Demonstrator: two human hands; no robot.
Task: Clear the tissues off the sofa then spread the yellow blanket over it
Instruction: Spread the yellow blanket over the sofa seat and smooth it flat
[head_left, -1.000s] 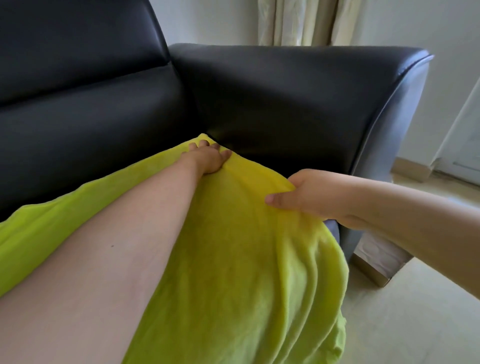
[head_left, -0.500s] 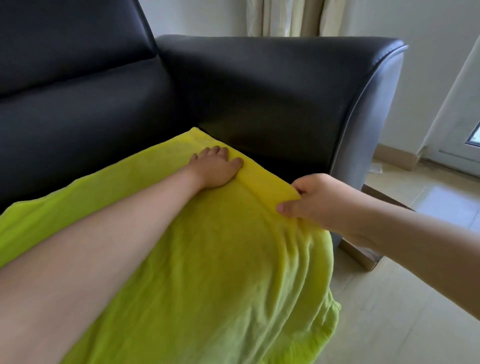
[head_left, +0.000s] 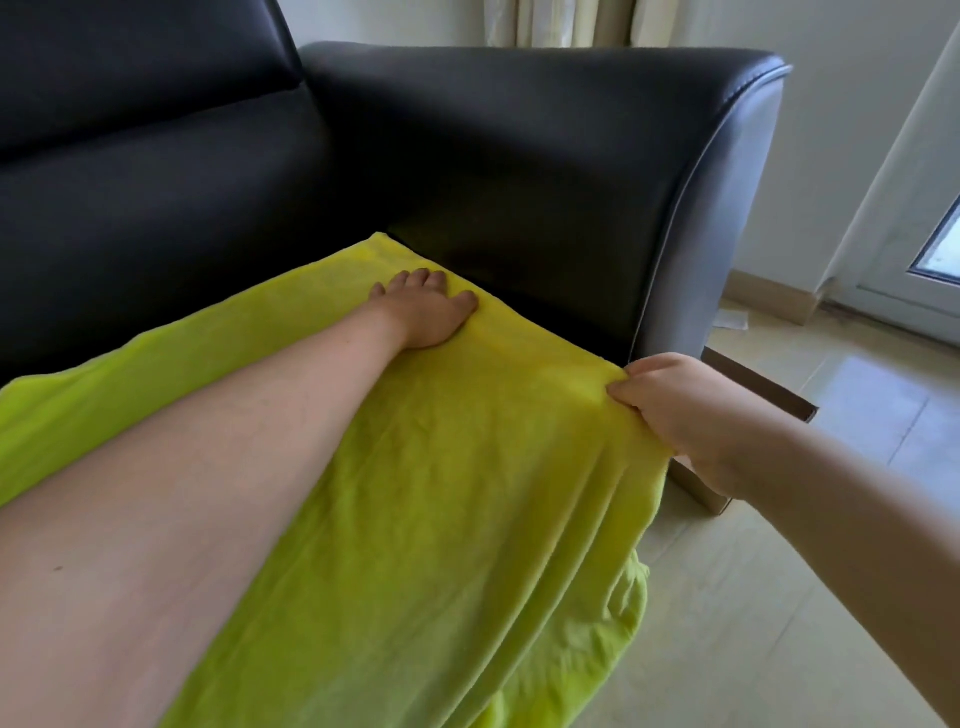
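We are pressing our left hand (head_left: 423, 312) flat, fingers straight, on the soft yellow fleece blanket (head_left: 441, 493) near the seat's far corner, where the black leather sofa (head_left: 519, 156) meets its backrest and armrest. Our right hand (head_left: 685, 415) is pinching the blanket's edge between thumb and curled fingers at the seat's front corner, just beside the foot of the armrest.

The blanket is lying across the seat, its far edge running along the base of the armrest, and its near part is hanging over the seat's front edge toward the pale tiled floor (head_left: 779, 597). No tissues are showing on the part of the sofa we can see.

The risks, as we are judging them:
- The leather is looking slick, so a hard tug with the right hand is likely to drag the whole cloth forward and bare the far corner unless the left palm is bearing down firmly.
- The overhanging part is heavy and loosely folded; once we are letting go, it may be pulling the rest off the seat.
- Ridges are fanning out from the pinch, so pulling sideways may be setting creases rather than flattening them.
- The backrest is lying uncovered, so coverage may be ending up partial.
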